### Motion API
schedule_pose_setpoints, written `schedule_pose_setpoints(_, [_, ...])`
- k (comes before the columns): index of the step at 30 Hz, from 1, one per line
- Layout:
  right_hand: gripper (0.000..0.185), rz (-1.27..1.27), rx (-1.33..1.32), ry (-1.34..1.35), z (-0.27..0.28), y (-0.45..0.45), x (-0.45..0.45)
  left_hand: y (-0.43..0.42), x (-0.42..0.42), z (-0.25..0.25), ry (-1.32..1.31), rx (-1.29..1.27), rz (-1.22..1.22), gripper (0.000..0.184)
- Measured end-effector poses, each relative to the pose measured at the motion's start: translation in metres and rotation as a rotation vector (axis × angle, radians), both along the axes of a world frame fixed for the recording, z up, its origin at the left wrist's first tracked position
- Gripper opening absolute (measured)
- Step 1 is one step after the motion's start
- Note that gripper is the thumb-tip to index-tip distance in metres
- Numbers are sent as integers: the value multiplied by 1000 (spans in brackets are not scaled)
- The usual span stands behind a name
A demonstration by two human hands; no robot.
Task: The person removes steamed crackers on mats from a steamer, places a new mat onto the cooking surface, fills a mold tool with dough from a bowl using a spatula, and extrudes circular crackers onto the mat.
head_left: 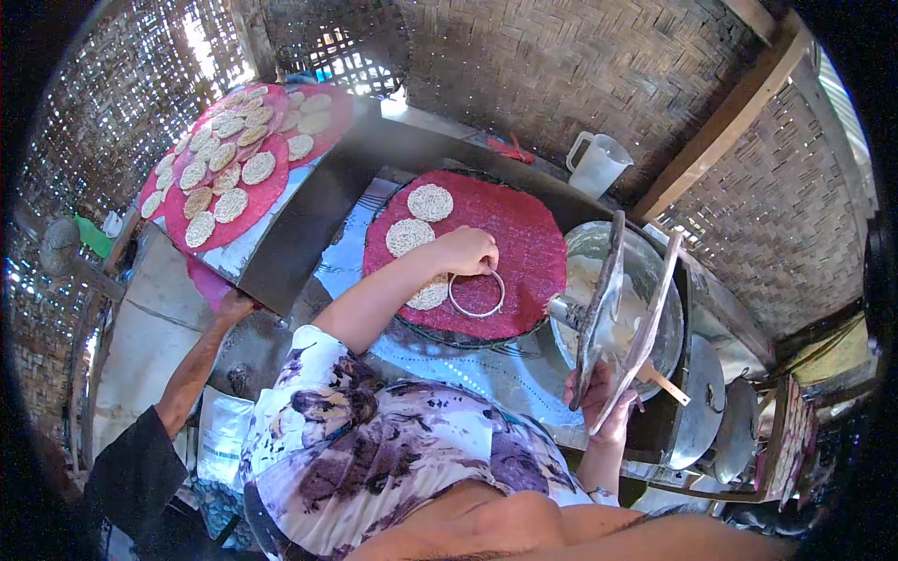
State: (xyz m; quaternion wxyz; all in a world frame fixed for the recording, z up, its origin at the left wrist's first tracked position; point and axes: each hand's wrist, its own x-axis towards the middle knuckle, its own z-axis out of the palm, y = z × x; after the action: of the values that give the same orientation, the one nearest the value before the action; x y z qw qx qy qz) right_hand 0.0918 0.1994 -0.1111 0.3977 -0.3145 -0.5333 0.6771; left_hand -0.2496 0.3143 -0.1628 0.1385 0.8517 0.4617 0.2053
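My left hand (470, 251) is closed on a thin ring mould (478, 315), its fingers pinching the upper edge. The ring lies over a round red woven mat (519, 224). Along the mat's left side are three pale round lacy discs of strands (430, 203), the lowest partly behind my wrist. My right hand (606, 400) grips the near ends of a wooden press (600, 299) with two long handles. Its metal cylinder (565, 312) points toward the mat. The press is held over a large metal basin (666, 327) with pale dough or batter inside.
Red mats (271, 187) with many similar discs lie at the upper left. A co-worker's hand (234, 307) touches red material below them. A plastic jug (600, 165) stands behind on the ledge. Metal pots (734, 430) sit at right; woven walls (580, 65) surround the work area.
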Motion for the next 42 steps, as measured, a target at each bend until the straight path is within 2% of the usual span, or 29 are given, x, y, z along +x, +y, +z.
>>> schedule_pose_setpoints(6, [109,69,-29,-62,-1,1,-5,-3,-3,5,24,-40,1,16])
schedule_pose_setpoints(9, [113,84,-55,-97,-3,2,-5,-13,-2,20,37,69,55,21])
schedule_pose_setpoints(11, [113,173,-39,-119,5,6,-12,-2,1,26,-327,-37,92,48])
schedule_pose_setpoints(13, [114,250,-64,-113,10,11,-26,-5,12,63,-1356,-706,-259,84])
schedule_pose_setpoints(15, [115,326,-114,-122,17,14,-42,-31,21,113,-1720,-824,-689,104])
schedule_pose_setpoints(16, [115,381,-191,-147,13,21,-43,-34,21,124,-1736,-793,-901,98])
schedule_pose_setpoints(18, [101,554,-314,-86,9,36,-45,-38,21,128,-1707,-643,-803,91])
schedule_pose_setpoints(21, [93,621,-447,-90,27,55,-51,-19,14,106,-1866,-566,-663,82])
schedule_pose_setpoints(24, [97,602,-482,-261,36,77,-59,5,1,73,-2088,-651,-527,74])
schedule_pose_setpoints(25, [93,658,-478,-300,33,89,-60,0,-1,76,-2169,-683,-408,67])
schedule_pose_setpoints(28, [83,587,-491,-442,35,104,-70,13,-12,49,-2256,-702,-629,66])
schedule_pose_setpoints(29, [82,558,-469,-516,40,106,-73,15,-11,43,-2325,-662,-457,64])
schedule_pose_setpoints(31, [80,500,-422,-664,51,108,-79,11,-10,37,-2343,-584,-397,57])
schedule_pose_setpoints(33, [76,502,-405,-710,56,107,-82,5,-7,35,-2375,-523,-325,51])
schedule_pose_setpoints(36, [70,507,-362,-740,63,100,-90,-3,-11,29,-2402,-517,-378,49])
schedule_pose_setpoints(37, [68,508,-346,-743,62,97,-94,-9,-12,33,-2420,-504,-227,47])
schedule_pose_setpoints(42, [62,487,-335,-694,51,88,-115,-14,-34,36,-2375,-462,-197,46])
